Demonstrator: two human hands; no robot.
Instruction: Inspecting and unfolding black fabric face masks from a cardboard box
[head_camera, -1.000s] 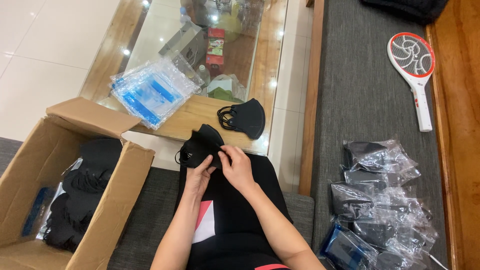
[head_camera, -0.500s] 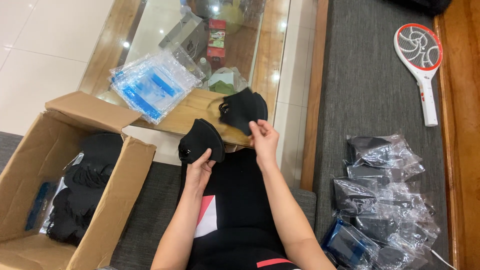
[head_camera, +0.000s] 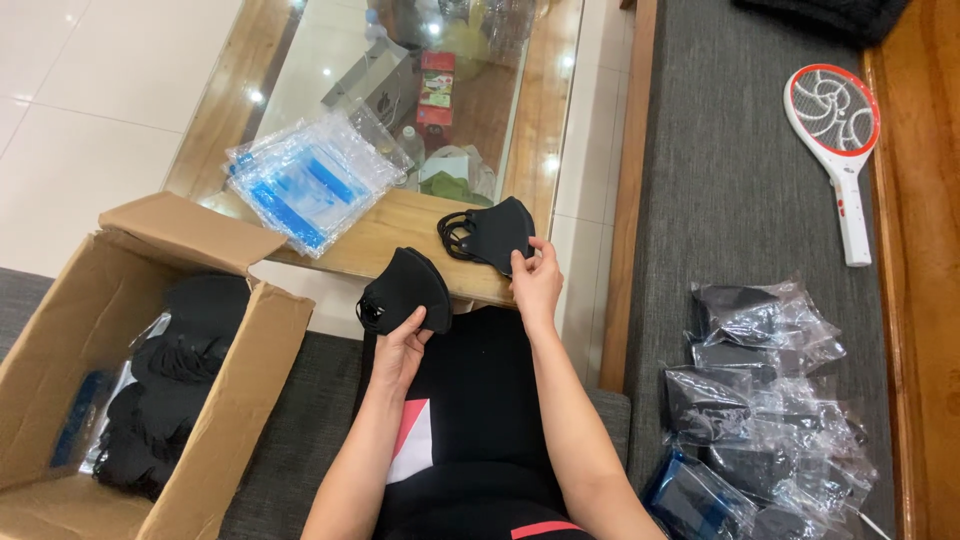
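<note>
The right hand (head_camera: 537, 283) pinches the lower edge of a black face mask (head_camera: 492, 233) that lies on the wooden rim of the tabletop (head_camera: 400, 235). Seen from that hand, the mask sits at about eleven o'clock, its long axis running from nine toward three with the ear loops bunched at the nine o'clock end.

The left hand (head_camera: 398, 345) grasps a second black mask (head_camera: 405, 288) by its lower corner and holds it up just off the tabletop edge, folded, its curved spine toward one o'clock. The two masks are near each other but apart, the held one at about eight o'clock from the one on the wood.

The right hand is the nearer to the lying mask. A stack of clear blue-printed bags (head_camera: 308, 180) lies at ten o'clock from both.
</note>
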